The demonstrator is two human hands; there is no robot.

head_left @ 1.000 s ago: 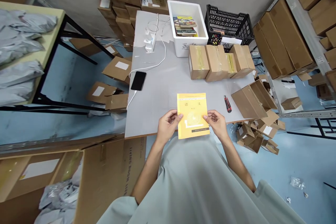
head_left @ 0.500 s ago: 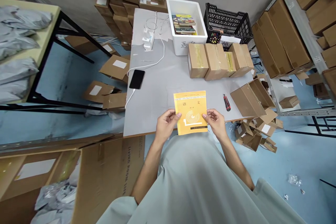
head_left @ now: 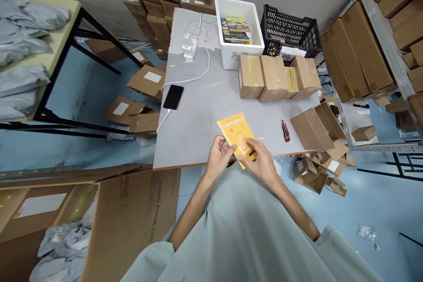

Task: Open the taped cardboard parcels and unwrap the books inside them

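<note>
A yellow paperback book (head_left: 235,128), its cover printed with Chinese characters and white curved lines, is held at the table's front edge, turned at a slant. My left hand (head_left: 220,155) pinches its lower left edge, thumb on the cover. Across the lower right part lies my right hand (head_left: 261,161), fingers over the cover and thumb near the bottom edge, gripping it. Part of the cover is hidden under the right fingers. To the right on the table lies a red and black utility knife (head_left: 285,131).
On the grey table (head_left: 198,132) are a phone (head_left: 173,97) on a white cable, a power strip (head_left: 190,48), a white bin (head_left: 228,57) of books, a black crate (head_left: 291,26) and several small cartons (head_left: 251,77). An open carton (head_left: 312,130) sits at the right edge. A large box (head_left: 132,216) stands front left.
The book has turned from facing me squarely to a slant. My right hand has moved from its right edge onto the lower cover, and both hands have come closer together.
</note>
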